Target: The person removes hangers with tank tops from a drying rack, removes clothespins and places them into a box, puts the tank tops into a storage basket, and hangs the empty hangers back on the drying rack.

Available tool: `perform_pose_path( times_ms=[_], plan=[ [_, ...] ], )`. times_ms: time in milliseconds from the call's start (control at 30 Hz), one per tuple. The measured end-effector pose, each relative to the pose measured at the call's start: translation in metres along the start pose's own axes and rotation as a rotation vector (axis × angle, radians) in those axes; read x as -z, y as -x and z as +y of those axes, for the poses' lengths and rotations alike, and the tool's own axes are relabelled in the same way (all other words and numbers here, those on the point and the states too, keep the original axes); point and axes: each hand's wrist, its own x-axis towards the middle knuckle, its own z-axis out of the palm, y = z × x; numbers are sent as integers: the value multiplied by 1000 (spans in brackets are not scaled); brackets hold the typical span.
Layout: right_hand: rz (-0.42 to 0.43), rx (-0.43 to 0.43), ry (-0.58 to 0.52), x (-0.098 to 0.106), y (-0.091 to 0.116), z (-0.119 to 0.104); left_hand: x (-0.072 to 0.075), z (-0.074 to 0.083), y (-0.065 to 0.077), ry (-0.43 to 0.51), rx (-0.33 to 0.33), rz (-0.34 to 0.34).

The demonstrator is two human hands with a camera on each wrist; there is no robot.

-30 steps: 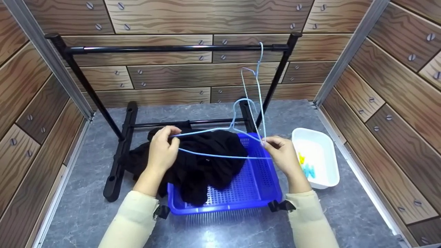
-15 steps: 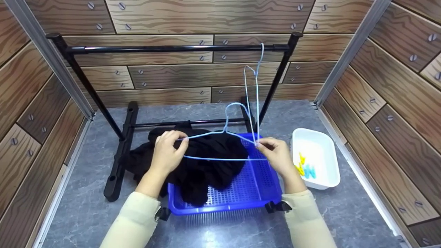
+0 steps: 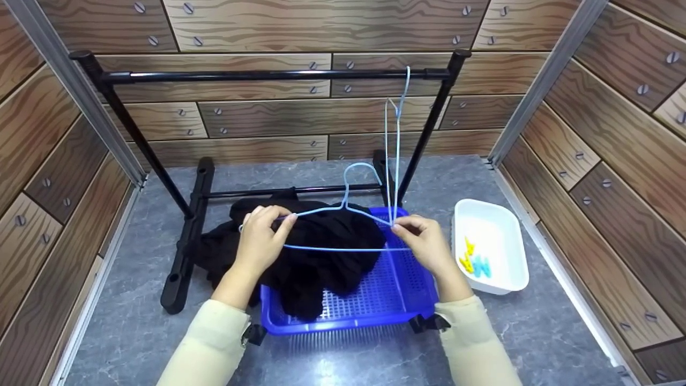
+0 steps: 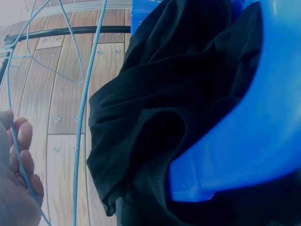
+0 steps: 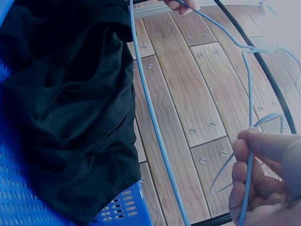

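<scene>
A light blue wire clothes hanger (image 3: 343,250) is held up level in front of me, its hook pointing away. My left hand (image 3: 261,236) grips the hanger's left shoulder; in the left wrist view the wire runs along the curled fingers (image 4: 26,165). Its right shoulder is pinched between thumb and fingers of my right hand (image 3: 427,244). Another blue hanger (image 3: 397,161) hangs from the rack's bar, seen nearly edge-on, its lower end overlapping my right fingertips in the head view. Beneath the hands, a black garment (image 3: 343,273) lies heaped in a blue basket (image 3: 356,324) and spills over its left side.
A black clothes rack (image 3: 257,76) stands behind the basket, its feet on the grey floor. To the right sits a white tub (image 3: 498,225) with yellow pegs (image 3: 467,262) and light blue pegs (image 3: 481,267). Wood-patterned walls (image 3: 268,118) close in the back and sides.
The held hanger has shifted left and slightly toward me, its hook leaning less far right. My right hand moved left, my left hand slightly right. The hanging hanger has turned more edge-on.
</scene>
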Motion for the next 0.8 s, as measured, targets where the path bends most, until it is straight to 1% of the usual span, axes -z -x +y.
perform_pose_path(
  times_ms=[67,200,267,333,400,500,633,700,800],
  plan=[
    [-19,-3,27,0,0,-1,0,-1,1,6,-5,11],
    [-51,2,119,2,0,-4,0,-3,2,9,-10,36],
    [-54,11,156,4,0,-6,0,-3,1,10,-7,47],
    [-51,18,170,6,-1,-7,1,-3,1,9,-2,54],
    [-53,31,181,9,-3,-8,1,-3,1,8,3,54],
    [-56,46,194,17,-9,1,2,-4,2,4,13,44],
    [-23,78,238,30,-22,8,2,-5,3,5,20,28],
    [4,103,275,38,-31,0,2,-6,4,8,22,27],
    [35,140,337,49,-45,-19,2,-7,6,9,22,31]
  ],
)
